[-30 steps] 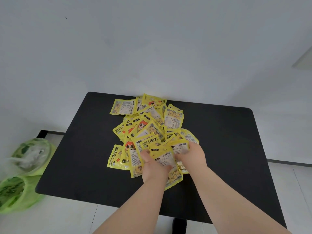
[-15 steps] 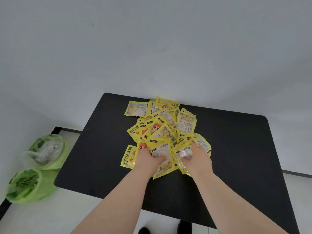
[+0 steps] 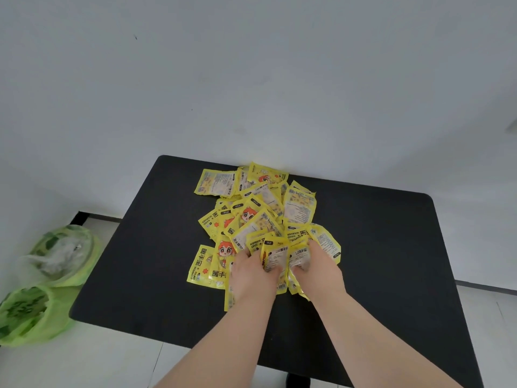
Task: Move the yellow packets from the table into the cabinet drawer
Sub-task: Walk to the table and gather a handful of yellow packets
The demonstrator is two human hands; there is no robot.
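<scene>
A heap of several yellow hand-warmer packets (image 3: 260,217) lies on the black table (image 3: 377,247), running from its far edge to the middle. My left hand (image 3: 251,275) and my right hand (image 3: 319,273) sit side by side at the near end of the heap. Each hand is closed around a bunch of packets (image 3: 275,257), held upright between the two hands. Other packets lie flat beside my left hand (image 3: 202,264). No cabinet drawer is in view.
Two green plastic bags (image 3: 60,253) stand on the white tiled floor left of the table, the nearer one (image 3: 26,312) by the table's front left corner. A white wall rises right behind the table.
Both hands have drawn closer together and gathered more packets into an upright bunch. The camera view has shifted slightly, so the table sits more to the right.
</scene>
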